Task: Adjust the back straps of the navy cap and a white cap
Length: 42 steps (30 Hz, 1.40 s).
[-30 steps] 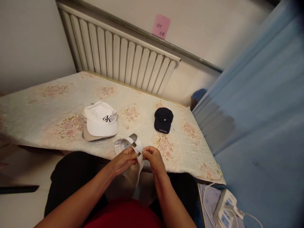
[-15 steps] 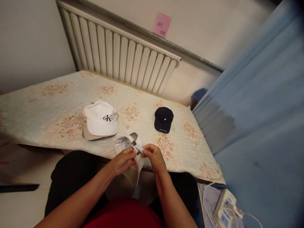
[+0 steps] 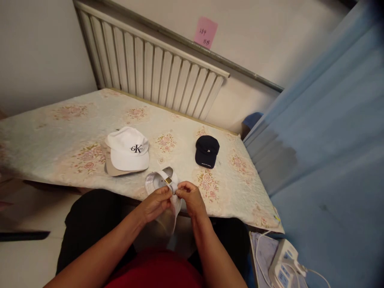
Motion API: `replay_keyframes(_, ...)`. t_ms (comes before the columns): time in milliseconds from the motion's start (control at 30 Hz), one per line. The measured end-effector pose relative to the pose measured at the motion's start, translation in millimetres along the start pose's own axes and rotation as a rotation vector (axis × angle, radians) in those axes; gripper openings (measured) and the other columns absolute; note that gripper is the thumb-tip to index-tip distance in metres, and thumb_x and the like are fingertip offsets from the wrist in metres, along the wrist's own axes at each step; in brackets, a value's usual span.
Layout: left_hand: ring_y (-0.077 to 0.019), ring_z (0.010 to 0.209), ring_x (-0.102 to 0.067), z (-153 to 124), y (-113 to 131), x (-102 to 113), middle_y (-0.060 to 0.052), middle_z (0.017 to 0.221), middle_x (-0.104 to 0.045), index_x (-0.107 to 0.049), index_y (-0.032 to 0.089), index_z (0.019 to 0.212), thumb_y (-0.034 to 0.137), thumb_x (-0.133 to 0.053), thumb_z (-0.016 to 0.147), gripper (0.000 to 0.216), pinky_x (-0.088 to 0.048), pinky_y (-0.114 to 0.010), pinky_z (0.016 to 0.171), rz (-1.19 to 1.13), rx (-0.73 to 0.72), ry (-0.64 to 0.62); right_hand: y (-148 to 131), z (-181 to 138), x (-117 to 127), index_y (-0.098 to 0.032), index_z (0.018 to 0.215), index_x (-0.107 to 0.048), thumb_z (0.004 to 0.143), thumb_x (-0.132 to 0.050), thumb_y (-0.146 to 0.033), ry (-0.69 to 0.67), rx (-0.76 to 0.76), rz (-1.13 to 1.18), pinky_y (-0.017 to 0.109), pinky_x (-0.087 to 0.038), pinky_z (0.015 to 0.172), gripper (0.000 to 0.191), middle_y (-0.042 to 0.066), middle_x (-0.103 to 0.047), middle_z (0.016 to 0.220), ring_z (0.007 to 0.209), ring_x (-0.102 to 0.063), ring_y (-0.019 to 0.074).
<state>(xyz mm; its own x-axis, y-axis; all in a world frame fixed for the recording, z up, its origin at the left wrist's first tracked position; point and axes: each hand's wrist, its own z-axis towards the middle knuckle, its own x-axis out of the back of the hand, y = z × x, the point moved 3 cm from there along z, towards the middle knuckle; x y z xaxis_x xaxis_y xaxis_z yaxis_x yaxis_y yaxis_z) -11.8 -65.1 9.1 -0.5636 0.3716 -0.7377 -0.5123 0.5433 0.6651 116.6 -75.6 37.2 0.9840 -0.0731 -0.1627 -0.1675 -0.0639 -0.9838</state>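
A white baseball cap (image 3: 152, 182) is held at the table's front edge, its inside facing up and its brim hanging toward me. Across its back opening runs a strap with a brass-coloured buckle (image 3: 168, 181). My left hand (image 3: 157, 203) pinches the cap by the strap from the left. From the right, my right hand (image 3: 192, 197) pinches the strap's end between thumb and fingertips. Just beyond to the left, a white cap with dark letters (image 3: 129, 150) lies on top of a beige cap (image 3: 112, 170). A dark navy cap (image 3: 207, 151) rests farther right.
A floral padded cloth (image 3: 183, 142) covers the table. Behind it stands a white radiator (image 3: 156, 72), with a pink note (image 3: 205, 32) on the wall above. A blue curtain (image 3: 324, 160) hangs at the right. A power strip (image 3: 283, 262) with cables sits at the lower right.
My right hand has shifted slightly left, closer to my left hand, bringing the strap's end in. The other caps stay where they were.
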Motion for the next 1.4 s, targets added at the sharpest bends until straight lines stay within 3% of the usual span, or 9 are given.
replay_keyframes(433, -0.0148, 0.072, -0.062, 0, 0, 0, -0.007, 0.082, -0.067, -0.067, 0.013, 0.094, 0.025, -0.070, 0.076, 0.022, -0.048, -0.027, 0.070, -0.019, 0.002, 0.009, 1, 1, 2, -0.018, 0.071, -0.064, 0.061, -0.066, -0.015, -0.018, 0.035, -0.060, 0.022, -0.035, 0.053, 0.010, -0.006, -0.054, 0.056, 0.051, -0.045, 0.0084)
replay_keyframes(800, -0.0133, 0.071, -0.060, 2, -2, 6, -0.007, 0.084, -0.067, -0.067, 0.013, 0.096, 0.023, -0.068, 0.078, 0.021, -0.048, -0.027, 0.071, -0.017, 0.002, 0.014, -22, -5, 2, -0.019, 0.068, -0.062, 0.066, -0.059, -0.015, -0.065, 0.116, -0.419, 0.021, -0.034, 0.053, 0.005, -0.006, -0.049, 0.058, 0.054, -0.043, 0.0087)
replay_keyframes(967, -0.0135, 0.073, -0.060, 3, -2, 6, -0.006, 0.084, -0.066, -0.066, 0.015, 0.095, 0.024, -0.068, 0.078, 0.020, -0.048, -0.027, 0.072, -0.020, -0.008, 0.017, -31, -3, -1, -0.018, 0.077, -0.065, 0.070, -0.062, -0.022, -0.078, 0.092, -0.375, 0.022, -0.039, 0.056, 0.010, -0.004, -0.055, 0.062, 0.056, -0.048, 0.0098)
replay_keyframes(1133, -0.0127, 0.073, -0.060, 0, 1, 0, -0.003, 0.081, -0.064, -0.066, 0.016, 0.086, 0.024, -0.070, 0.075, 0.014, -0.046, -0.025, 0.073, -0.032, -0.008, 0.024, -23, 6, 0, -0.017, 0.071, -0.063, 0.070, -0.059, -0.022, -0.023, 0.051, -0.322, 0.022, -0.039, 0.054, 0.006, -0.004, -0.055, 0.058, 0.051, -0.048, 0.0094)
replay_keyframes(1400, -0.0165, 0.079, -0.063, 0, 1, 1, -0.006, 0.087, -0.067, -0.065, 0.016, 0.097, 0.026, -0.069, 0.077, 0.022, -0.048, -0.029, 0.075, 0.000, 0.004, 0.002, -19, 4, 0, -0.017, 0.071, -0.062, 0.070, -0.058, -0.023, -0.045, 0.031, -0.415, 0.021, -0.037, 0.050, 0.008, -0.005, -0.052, 0.053, 0.049, -0.046, 0.0087)
